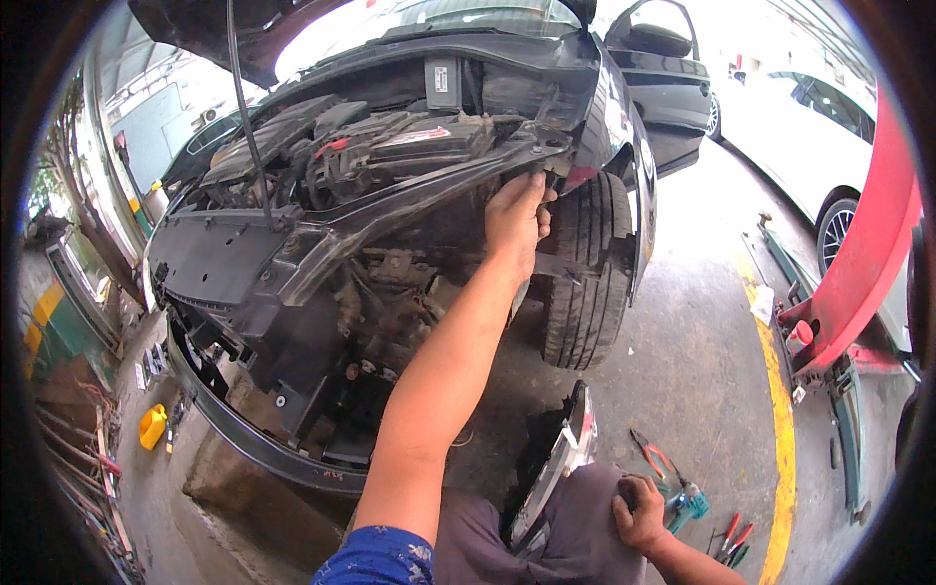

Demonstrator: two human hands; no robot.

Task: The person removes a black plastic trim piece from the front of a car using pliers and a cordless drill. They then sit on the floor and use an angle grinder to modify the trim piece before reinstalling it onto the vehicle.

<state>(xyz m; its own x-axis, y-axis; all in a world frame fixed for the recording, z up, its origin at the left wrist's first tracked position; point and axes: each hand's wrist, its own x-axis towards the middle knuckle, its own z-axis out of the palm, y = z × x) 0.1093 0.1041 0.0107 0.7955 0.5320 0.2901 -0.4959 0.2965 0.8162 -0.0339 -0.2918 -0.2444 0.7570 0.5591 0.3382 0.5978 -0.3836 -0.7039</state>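
Note:
My left hand [515, 219] is raised at the front corner of a dark car, under the end of the black fender support rail [431, 186]. Its fingers curl beside the front tyre [585, 307]; whatever they touch is hidden behind them. My right hand [638, 513] rests on my knee, fingers bent in, with nothing visible in it. Between my legs stands what looks like a headlamp [574, 447], its clear lens facing right. Close to my right hand lie a teal power tool [687, 504] and pliers with orange handles [652, 459].
Red-handled pliers [730, 537] lie on the floor at lower right. A red lift post [874, 256] and a white car [804, 139] stand to the right. The car's hood [212, 33] is propped up by a rod [247, 110]. A yellow container [153, 426] sits at left.

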